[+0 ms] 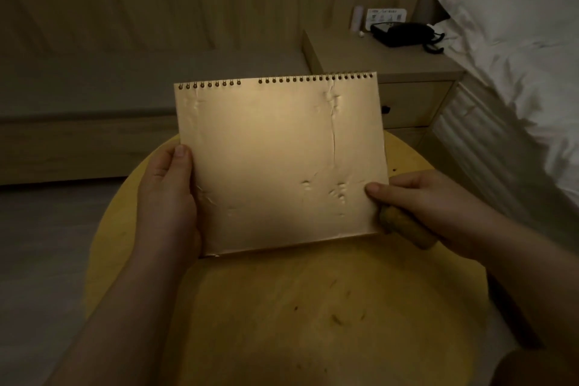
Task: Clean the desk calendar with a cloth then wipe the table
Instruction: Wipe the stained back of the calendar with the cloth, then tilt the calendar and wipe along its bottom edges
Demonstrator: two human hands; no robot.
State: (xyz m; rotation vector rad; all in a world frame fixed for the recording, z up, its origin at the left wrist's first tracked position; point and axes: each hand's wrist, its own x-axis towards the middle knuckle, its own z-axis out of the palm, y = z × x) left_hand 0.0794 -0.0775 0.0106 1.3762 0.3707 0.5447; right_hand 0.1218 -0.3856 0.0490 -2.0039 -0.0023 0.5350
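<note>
The desk calendar (pixel 275 160), a dented beige card with a wire spiral along its top, is held upright above the round yellow wooden table (pixel 282 307). My left hand (pixel 169 197) grips its left edge with the thumb on the front. My right hand (pixel 419 200) pinches the lower right corner and also holds a bunched yellowish cloth (pixel 404 226) under its fingers, partly hidden behind the calendar.
A bedside cabinet (pixel 376 63) with a black telephone (pixel 404 33) stands behind the table. A bed with white bedding (pixel 517 56) runs along the right. A low wooden bench (pixel 78 141) lies at the left. Dark marks dot the table top.
</note>
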